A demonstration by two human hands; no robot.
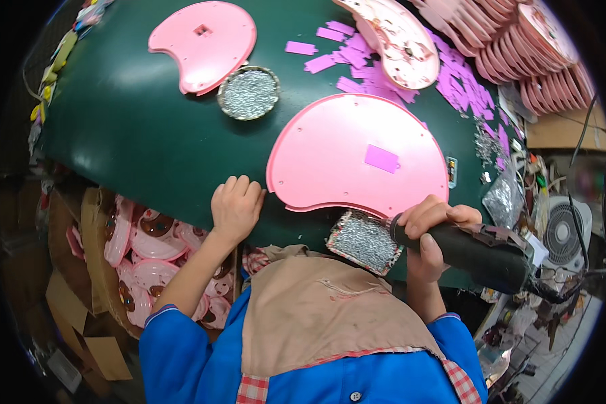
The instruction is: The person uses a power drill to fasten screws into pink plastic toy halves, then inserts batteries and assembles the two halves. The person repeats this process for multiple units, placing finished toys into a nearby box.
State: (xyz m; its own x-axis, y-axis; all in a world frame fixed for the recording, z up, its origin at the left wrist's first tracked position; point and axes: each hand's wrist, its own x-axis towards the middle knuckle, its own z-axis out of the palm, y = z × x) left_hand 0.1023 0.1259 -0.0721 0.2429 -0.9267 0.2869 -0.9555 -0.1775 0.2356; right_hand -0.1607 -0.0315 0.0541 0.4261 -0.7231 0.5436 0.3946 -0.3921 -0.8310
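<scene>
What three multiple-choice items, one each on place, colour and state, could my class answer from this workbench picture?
1. Where does the square tray of screws lie?
A. at the table's near edge, beside the right hand
B. on the floor
C. on the fan

2. What colour is the small rectangular piece on the large kidney-shaped panel?
A. green
B. purple
C. white

3. What is the right hand doing?
A. lying open and flat
B. gripping a dark electric screwdriver
C. holding a cardboard box

Answers:
1 A: the tray sits at the green table's edge, next to the right hand.
2 B: the piece is purple against the pink panel.
3 B: the fingers wrap round the screwdriver's handle, while the left hand rests at the panel's left edge.
</scene>
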